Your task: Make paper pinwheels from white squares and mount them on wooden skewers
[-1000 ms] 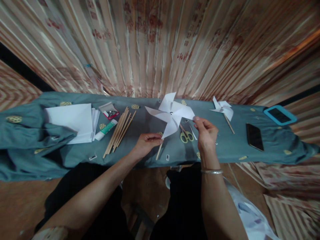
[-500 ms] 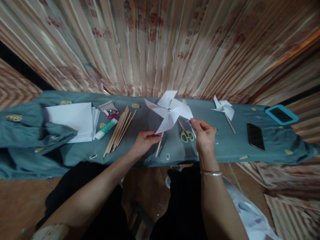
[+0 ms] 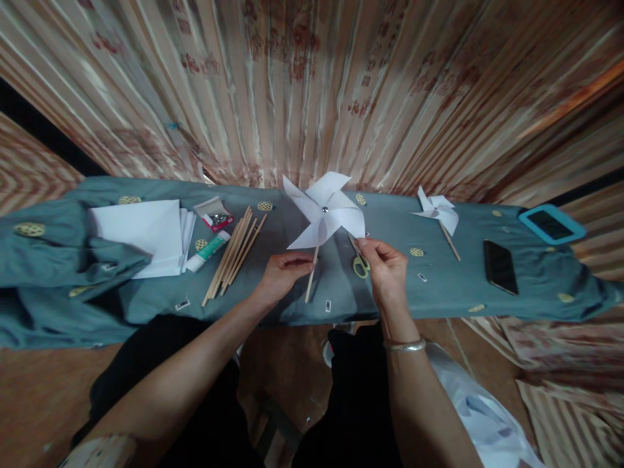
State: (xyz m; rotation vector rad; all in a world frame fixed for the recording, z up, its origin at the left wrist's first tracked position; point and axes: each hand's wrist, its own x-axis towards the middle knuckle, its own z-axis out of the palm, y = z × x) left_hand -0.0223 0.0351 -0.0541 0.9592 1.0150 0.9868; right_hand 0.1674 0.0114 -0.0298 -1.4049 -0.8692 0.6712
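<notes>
A white paper pinwheel (image 3: 330, 224) with a silver pin at its centre is held upright over the table. My left hand (image 3: 283, 274) is closed around its wooden stick (image 3: 311, 281), just below the blades. At the lower right blade, my right hand (image 3: 387, 265) has thumb and finger pinched at the tip. Under that hand lie scissors with green handles (image 3: 361, 267), partly covered by it. A second, smaller-looking pinwheel (image 3: 439, 209) lies on the cloth to the right.
Green-grey cloth (image 3: 273, 305) covers the narrow table. On the left are white paper sheets (image 3: 141, 234), a red pin box (image 3: 216, 220), a glue tube (image 3: 208, 251) and several wooden sticks (image 3: 234, 257). A phone (image 3: 500, 266) and blue-framed tablet (image 3: 550, 223) lie right; a curtain (image 3: 312, 97) hangs behind.
The pinwheel's blades have turned, and its head has shifted slightly left. My right hand has moved left and a little down with the blade tip, covering more of the scissors. My left hand stays on the stick.
</notes>
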